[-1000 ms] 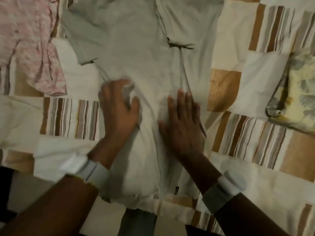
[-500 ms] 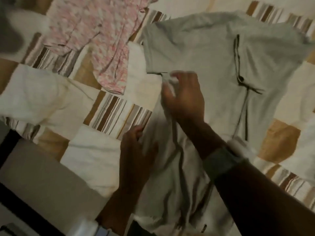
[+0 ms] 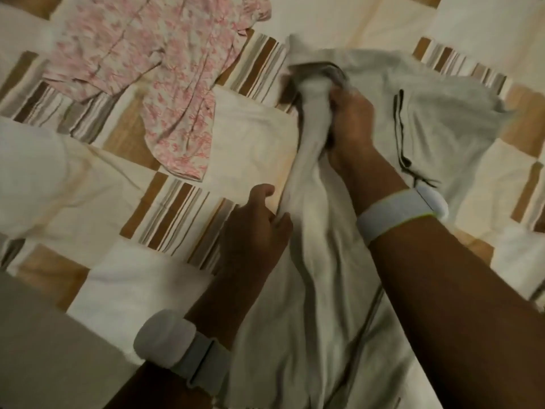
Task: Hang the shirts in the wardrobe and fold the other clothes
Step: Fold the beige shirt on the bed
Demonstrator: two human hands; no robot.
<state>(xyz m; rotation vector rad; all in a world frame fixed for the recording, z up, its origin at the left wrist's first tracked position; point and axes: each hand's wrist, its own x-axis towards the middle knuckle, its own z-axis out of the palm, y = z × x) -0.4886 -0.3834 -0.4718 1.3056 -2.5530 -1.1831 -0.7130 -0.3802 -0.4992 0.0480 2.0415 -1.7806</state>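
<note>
A pale grey shirt (image 3: 451,122) with a dark-trimmed placket lies on the bed at the centre and right. My right hand (image 3: 351,119) grips a bunched fold of its left side, near the sleeve, and holds it lifted off the bed. Lower down, my left hand (image 3: 256,228) pinches the shirt's left edge with curled fingers. The shirt's hem runs down under my right forearm toward the bottom of the view. A pink floral garment (image 3: 165,69) lies spread at the upper left, apart from both hands.
A patchwork bedspread (image 3: 177,214) of cream, tan and striped squares covers the bed. The bed's edge runs along the lower left, with grey floor (image 3: 44,349) beyond it. White fabric (image 3: 26,175) bulges at the left margin.
Both hands left their flat press on the shirt. My right hand moved up to the sleeve side and gathered fabric; my left hand took the side edge. The view shifted left.
</note>
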